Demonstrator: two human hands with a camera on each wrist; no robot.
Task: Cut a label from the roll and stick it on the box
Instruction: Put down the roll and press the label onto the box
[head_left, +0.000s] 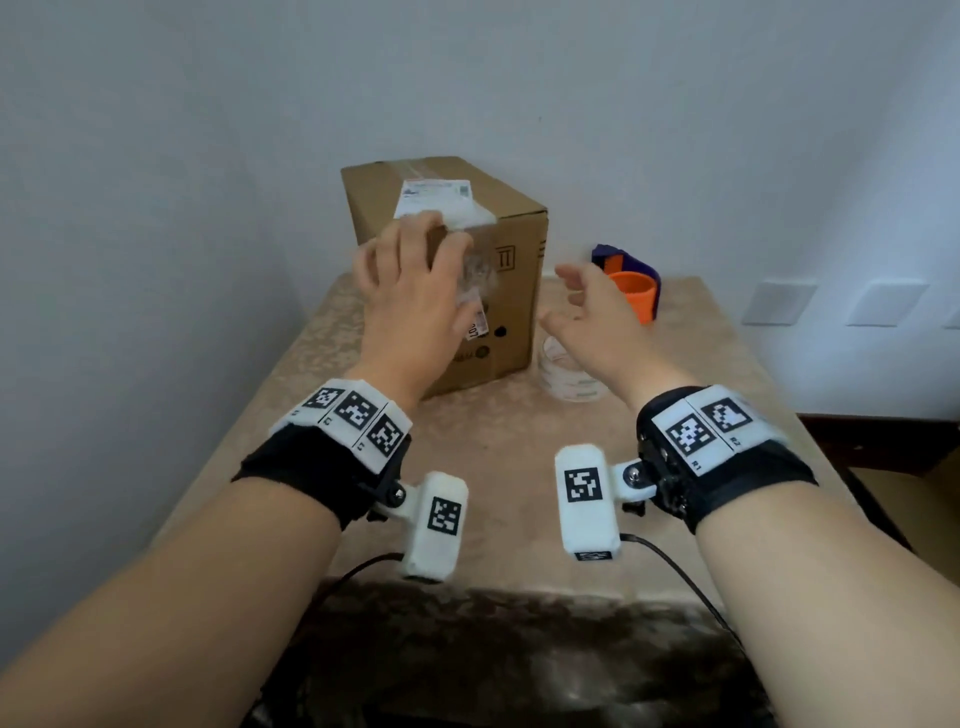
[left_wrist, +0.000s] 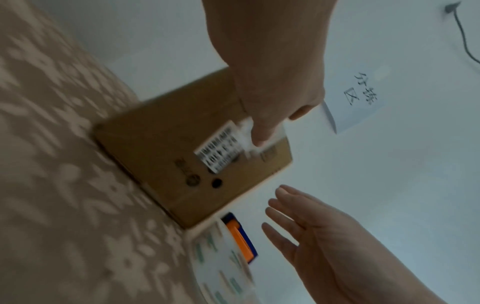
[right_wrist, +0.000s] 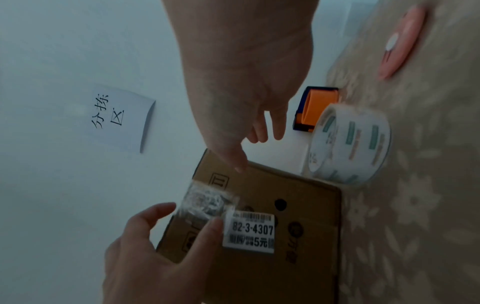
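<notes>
A person's left hand (head_left: 410, 291) pinches a crumpled clear strip (right_wrist: 207, 202) between thumb and fingers and holds it against the near side of the cardboard box (head_left: 514, 312), which stands at the centre of the head view on the patterned table (head_left: 498, 467). The right hand (head_left: 597, 312) hovers just right of the box, fingers spread and loose, holding nothing. In the right wrist view a barcode label (right_wrist: 250, 231) lies flat on that same cardboard face, directly beside the left thumb; whether the strip is joined to it cannot be told through the blur. The strip runs up the box face, toward the top edge. The left hand is on the spot, so pressing down probably falls to it, with the free right hand close enough to smooth. The roll (right_wrist: 350, 144) rests on the table to the right of the box, under the right hand in the head view, with an orange and blue dispenser (head_left: 631, 288) behind it.
</notes>
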